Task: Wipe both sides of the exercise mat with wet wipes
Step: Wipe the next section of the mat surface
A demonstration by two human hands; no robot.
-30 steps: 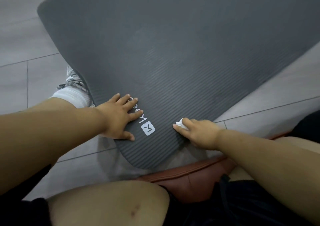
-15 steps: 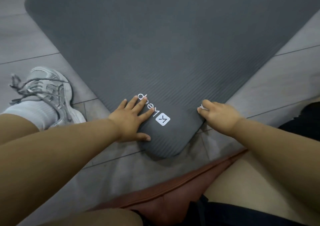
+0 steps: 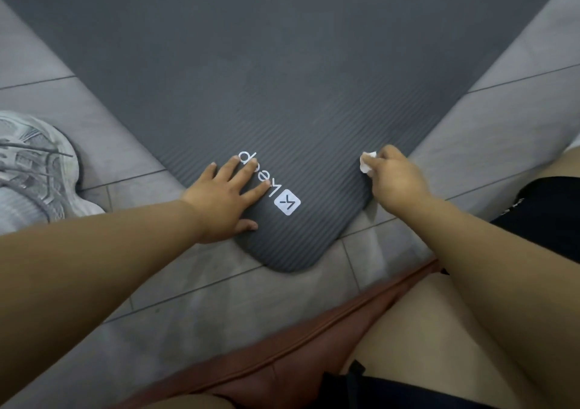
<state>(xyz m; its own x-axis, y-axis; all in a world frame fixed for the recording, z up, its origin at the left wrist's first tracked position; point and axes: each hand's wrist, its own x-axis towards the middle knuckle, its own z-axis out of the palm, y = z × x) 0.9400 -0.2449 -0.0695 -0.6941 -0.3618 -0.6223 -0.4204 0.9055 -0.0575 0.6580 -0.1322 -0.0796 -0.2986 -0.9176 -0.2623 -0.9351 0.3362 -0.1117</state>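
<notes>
A dark grey ribbed exercise mat (image 3: 282, 79) lies flat on the tiled floor, its rounded corner pointing at me, with a white logo (image 3: 287, 202) printed near that corner. My left hand (image 3: 227, 200) presses flat on the mat beside the logo, fingers spread. My right hand (image 3: 395, 178) grips a crumpled white wet wipe (image 3: 366, 161) and holds it against the mat's right edge near the corner. Most of the wipe is hidden inside my fingers.
Grey floor tiles (image 3: 518, 107) surround the mat. My left foot in a grey-white sneaker (image 3: 37, 163) stands on the floor left of the mat. I sit on a brown cushioned seat (image 3: 282, 358), with my bare knees at the bottom of the view.
My right hand with the wipe has slid along the mat's right edge away from the corner. The view has shifted, bringing the mat corner nearer the centre. My left hand stays pressed beside the logo.
</notes>
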